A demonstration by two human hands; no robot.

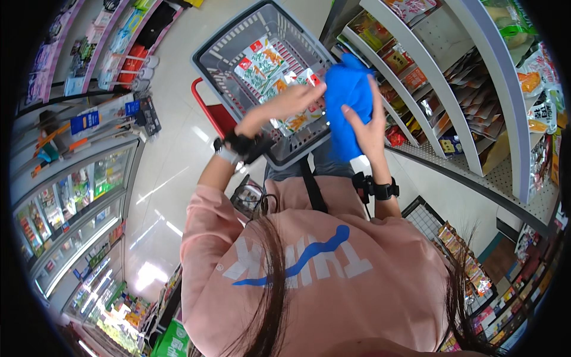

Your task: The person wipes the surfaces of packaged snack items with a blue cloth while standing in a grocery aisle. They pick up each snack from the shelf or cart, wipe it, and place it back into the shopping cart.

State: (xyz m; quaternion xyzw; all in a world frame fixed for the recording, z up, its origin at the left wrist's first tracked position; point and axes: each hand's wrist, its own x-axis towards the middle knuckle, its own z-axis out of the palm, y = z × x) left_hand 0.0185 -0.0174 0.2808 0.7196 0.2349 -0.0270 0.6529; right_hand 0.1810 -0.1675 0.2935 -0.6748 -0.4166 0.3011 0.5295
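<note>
My right hand (366,127) holds a crumpled blue cloth (348,109) at the right edge of a grey plastic shopping basket (206,96), with the thumb over its near face and the fingers along its right side. Close by, my left hand (296,100) reaches across the basket, its fingertips at the cloth's left edge; whether they grip it is unclear. Several white food packets (263,67) with green and red print lie inside the basket, partly hidden under my left hand and forearm. Both my wrists wear black straps with small devices.
Shelves of packaged snacks (473,96) rise close on the right, their perforated base (495,189) near my right forearm. A red basket part (214,114) shows beside the grey basket. Glass-fronted coolers (76,196) and hanging goods line the left. A wire rack (421,218) stands at lower right.
</note>
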